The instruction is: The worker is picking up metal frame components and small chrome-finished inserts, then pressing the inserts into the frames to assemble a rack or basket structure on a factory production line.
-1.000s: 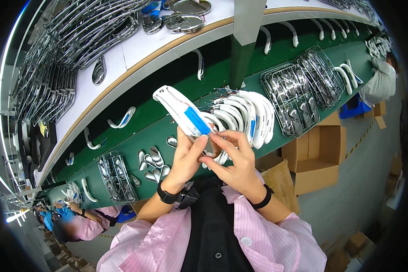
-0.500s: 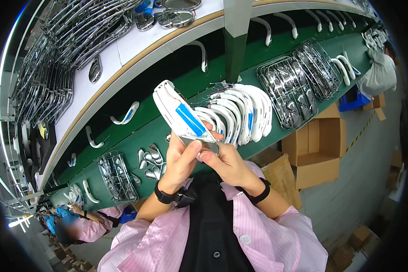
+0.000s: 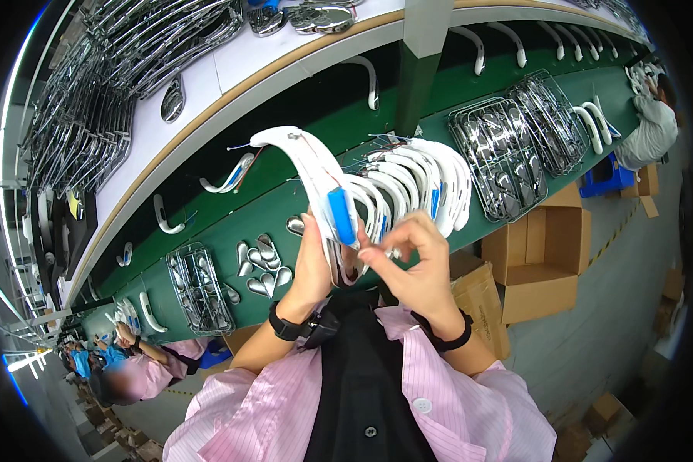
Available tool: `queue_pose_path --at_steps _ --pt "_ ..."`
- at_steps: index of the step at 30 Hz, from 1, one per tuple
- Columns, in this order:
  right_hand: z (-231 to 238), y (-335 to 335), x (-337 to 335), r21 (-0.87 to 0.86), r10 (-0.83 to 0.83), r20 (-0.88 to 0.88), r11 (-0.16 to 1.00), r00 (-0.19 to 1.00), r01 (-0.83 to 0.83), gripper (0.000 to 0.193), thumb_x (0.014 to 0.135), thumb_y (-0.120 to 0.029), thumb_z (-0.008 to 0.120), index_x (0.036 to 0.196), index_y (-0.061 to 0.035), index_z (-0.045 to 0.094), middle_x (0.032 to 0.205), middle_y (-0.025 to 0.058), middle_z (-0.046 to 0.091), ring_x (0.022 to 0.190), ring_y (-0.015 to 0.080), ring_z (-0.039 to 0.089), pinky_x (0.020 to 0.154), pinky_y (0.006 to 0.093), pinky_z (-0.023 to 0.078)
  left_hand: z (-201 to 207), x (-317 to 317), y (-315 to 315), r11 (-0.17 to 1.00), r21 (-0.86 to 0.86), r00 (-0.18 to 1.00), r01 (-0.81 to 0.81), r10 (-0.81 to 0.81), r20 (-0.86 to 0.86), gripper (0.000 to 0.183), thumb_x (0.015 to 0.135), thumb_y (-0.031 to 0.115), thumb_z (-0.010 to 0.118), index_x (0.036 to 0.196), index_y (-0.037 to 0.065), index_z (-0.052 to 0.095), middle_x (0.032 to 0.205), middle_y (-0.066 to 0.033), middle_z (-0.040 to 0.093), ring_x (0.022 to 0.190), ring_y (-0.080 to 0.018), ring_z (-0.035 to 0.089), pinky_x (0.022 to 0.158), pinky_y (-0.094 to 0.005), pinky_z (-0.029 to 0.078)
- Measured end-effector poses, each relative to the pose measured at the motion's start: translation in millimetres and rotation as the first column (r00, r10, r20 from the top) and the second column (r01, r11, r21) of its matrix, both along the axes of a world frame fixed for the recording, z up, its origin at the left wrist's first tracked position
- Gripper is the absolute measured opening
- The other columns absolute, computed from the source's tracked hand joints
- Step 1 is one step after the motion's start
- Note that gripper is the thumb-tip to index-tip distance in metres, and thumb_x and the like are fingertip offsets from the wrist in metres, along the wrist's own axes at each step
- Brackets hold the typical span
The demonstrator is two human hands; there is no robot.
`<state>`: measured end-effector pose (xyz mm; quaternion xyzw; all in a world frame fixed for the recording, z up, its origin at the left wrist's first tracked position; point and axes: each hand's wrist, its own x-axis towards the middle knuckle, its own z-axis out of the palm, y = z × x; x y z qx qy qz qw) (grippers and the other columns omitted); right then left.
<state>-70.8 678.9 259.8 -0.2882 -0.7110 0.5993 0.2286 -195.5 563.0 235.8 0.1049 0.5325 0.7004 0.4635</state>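
My left hand (image 3: 307,268) is closed around the lower part of a curved white plastic housing (image 3: 309,165), held up in front of my chest. Inside the housing sits a blue block (image 3: 341,216), and thin red wires run along its upper part to the tip. My right hand (image 3: 425,266) is at the housing's lower right edge, thumb and fingers pinched together. Something small and pale shows between those fingers, too small to name. Just behind, a row of similar white curved housings (image 3: 456,185) with loose wires stands on the green bench (image 3: 250,219).
Shiny teardrop-shaped parts (image 3: 266,254) lie on the bench to the left, beside a wire basket (image 3: 200,292). More wire baskets (image 3: 500,150) of chrome parts stand at right. Open cardboard boxes (image 3: 543,250) are on the floor. A raised shelf (image 3: 239,65) holds chrome parts. Co-workers (image 3: 651,127) sit along the bench.
The housing has turned so its curved side profile and wires show. My right hand has come off its shiny lower end and now pinches at the edge, further right.
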Motion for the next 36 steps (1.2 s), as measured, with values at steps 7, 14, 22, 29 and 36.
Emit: queue_pose_path --at_steps 7,14,22,29,36 --pt "-29.8 -12.4 -23.1 -0.633 0.135 -0.286 0.717 0.949 -0.293 0.014 0.078 -0.005 0.078 0.089 -0.002 0.072 0.13 0.0113 0.051 0.077 0.0116 0.061 0.059 0.024 0.051 -1.7 -3.0 -5.8 0.978 -0.05 0.978 0.201 -0.197 0.074 0.079 0.095 0.069 0.011 0.121 0.004 0.05 0.08 -0.0088 0.059 0.056 -0.0176 0.059 0.05 -0.0264 0.052" --pt "-96.3 -26.8 -70.9 -0.655 -0.053 -0.139 0.754 0.989 -0.051 0.019 0.079 -0.011 0.079 0.09 -0.0006 0.068 0.128 0.0107 0.048 0.075 0.0133 0.061 0.056 0.024 0.049 -65.6 -64.1 -4.5 0.945 -0.169 0.928 0.28 -0.222 0.3 0.062 0.099 0.061 0.024 0.118 0.007 0.05 0.081 -0.006 0.06 0.062 -0.0144 0.061 0.052 -0.0241 0.052" --pt "-226.5 -128.1 -127.2 0.12 0.323 0.374 0.913 0.869 -0.391 0.035 0.082 -0.007 0.061 0.115 -0.0006 0.051 0.117 0.0174 0.053 0.098 0.0321 0.058 0.077 0.0396 0.051 -213.7 -245.5 70.4 0.749 -0.626 0.838 0.215 -0.471 -0.276 0.051 0.088 0.021 0.066 0.127 0.003 0.039 0.079 -0.005 0.055 0.057 -0.0102 0.055 0.048 -0.0265 0.048" --pt "-300.2 -157.5 -171.0 0.65 0.108 0.381 0.675 0.918 -0.349 0.041 0.082 -0.014 0.057 0.122 -0.0065 0.056 0.121 0.0134 0.054 0.108 0.0288 0.054 0.087 0.0357 0.047 -275.9 -287.0 126.1 0.804 -0.594 0.548 0.028 -0.509 -0.664 0.067 0.093 0.047 0.054 0.134 -0.005 0.045 0.121 -0.0296 0.056 0.12 -0.0387 0.05 0.105 -0.0409 0.036" --pt "-277.1 -133.2 -183.9 0.24 0.246 0.498 0.882 0.832 -0.405 0.039 0.083 -0.017 0.058 0.121 -0.0089 0.052 0.107 0.0181 0.049 0.09 0.0314 0.057 0.073 0.0412 0.052 -271.5 -275.1 16.7 0.736 -0.537 0.772 -0.411 0.595 0.224 0.051 0.087 0.021 0.067 0.127 -0.003 0.047 0.115 -0.0194 0.054 0.113 -0.0372 0.049 0.096 -0.0443 0.048"
